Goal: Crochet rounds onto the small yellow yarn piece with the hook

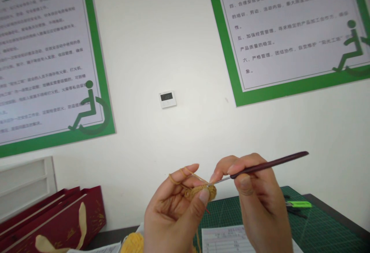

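My left hand [173, 214] pinches a small tan crochet piece [193, 193] between thumb and fingers. Tan yarn [174, 179] loops around its raised index finger and runs over to the piece. In my right hand [260, 199] is a crochet hook [271, 165] with a dark red handle, gripped like a pen and pointing up to the right. Its metal shaft reaches left, and the tip meets the top edge of the crochet piece by my left thumb. A short reddish strand [207, 210] hangs below the piece.
Below lies a green cutting mat [222, 211] with a printed sheet [225, 239] and a bright green cutter [299, 204]. A yellow yarn ball [133, 242] sits left of my hands. Dark red gift bags [66, 218] stand farther left, before a wall with two green-bordered posters [239, 98].
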A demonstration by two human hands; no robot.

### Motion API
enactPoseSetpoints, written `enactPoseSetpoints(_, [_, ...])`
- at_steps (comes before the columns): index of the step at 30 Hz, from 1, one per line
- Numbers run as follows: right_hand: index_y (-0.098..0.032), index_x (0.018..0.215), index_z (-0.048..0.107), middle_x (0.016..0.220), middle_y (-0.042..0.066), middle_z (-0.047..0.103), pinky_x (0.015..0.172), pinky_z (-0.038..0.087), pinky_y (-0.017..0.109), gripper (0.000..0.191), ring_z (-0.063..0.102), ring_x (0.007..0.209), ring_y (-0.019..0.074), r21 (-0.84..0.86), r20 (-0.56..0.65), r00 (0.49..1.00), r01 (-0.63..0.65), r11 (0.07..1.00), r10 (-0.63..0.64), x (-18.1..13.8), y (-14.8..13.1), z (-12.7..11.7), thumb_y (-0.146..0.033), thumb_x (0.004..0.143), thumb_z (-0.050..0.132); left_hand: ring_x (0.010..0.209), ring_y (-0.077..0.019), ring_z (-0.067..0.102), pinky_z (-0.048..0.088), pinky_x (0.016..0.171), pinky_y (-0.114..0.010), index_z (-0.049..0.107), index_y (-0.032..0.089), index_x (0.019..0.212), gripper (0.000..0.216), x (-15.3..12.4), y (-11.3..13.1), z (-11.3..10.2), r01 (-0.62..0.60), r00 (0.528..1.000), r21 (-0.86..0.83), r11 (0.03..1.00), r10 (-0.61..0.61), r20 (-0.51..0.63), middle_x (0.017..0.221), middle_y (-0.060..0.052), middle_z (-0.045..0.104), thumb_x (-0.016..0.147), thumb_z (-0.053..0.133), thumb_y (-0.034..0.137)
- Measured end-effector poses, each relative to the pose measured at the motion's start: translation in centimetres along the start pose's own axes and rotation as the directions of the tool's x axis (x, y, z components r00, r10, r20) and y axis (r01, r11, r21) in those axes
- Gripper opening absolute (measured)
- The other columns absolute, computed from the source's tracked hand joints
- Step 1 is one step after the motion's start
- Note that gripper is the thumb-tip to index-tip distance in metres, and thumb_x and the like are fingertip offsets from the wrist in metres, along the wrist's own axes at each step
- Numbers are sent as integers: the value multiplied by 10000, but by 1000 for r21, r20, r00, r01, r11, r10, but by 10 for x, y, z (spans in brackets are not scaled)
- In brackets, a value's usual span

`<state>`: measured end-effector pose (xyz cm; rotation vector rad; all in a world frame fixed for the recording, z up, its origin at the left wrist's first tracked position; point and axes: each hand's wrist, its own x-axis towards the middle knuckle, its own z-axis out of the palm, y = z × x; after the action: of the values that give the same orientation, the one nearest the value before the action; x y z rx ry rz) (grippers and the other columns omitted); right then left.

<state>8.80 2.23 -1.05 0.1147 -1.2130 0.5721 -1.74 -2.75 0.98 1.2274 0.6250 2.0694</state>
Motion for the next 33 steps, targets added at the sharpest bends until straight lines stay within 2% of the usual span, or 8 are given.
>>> enactPoseSetpoints(11, [-247,1058,623,866,26,695,757,527,394,153,663,858,201,-224,104,978,202,953,-183,2,-4,-5,-176,1027,491,650,-114,686,563,626,-160,849,228,888,313,-2,0,4,-32,999,28,999,33,-42,694,-8,762,613,942,111])
enactPoseSetpoints(16, [-237,1047,633,863,40,715,743,530,408,148,671,819,205,-289,206,951,283,915,-229,6,-10,-8,-176,1018,501,644,-124,683,566,608,-168,847,223,906,303,-2,-1,3,-74,997,60,995,76,-24,691,-19,763,634,934,121])
enactPoseSetpoints(22, [-243,1049,617,805,29,717,724,533,412,124,684,748,201,-417,363,870,472,777,-334,12,-15,-11,-192,1012,511,680,-139,726,589,654,-163,852,234,895,297,-4,-1,2,-106,993,112,988,111,-36,727,-24,787,639,922,100])
enactPoseSetpoints(26, [-236,1043,619,818,49,752,718,548,425,162,703,748,219,-494,387,829,556,669,-403,11,-16,-12,-125,936,571,719,-158,748,593,699,-178,852,228,896,313,-5,0,2,-96,994,107,990,101,-42,745,-43,803,622,931,98])
enactPoseSetpoints(33, [-280,1065,616,834,45,781,683,550,431,271,708,724,225,-560,369,822,569,602,-434,8,-17,-14,-90,873,589,714,-151,729,583,689,-188,848,246,918,325,-5,-1,3,-71,997,46,996,71,-15,750,-35,792,635,928,107])
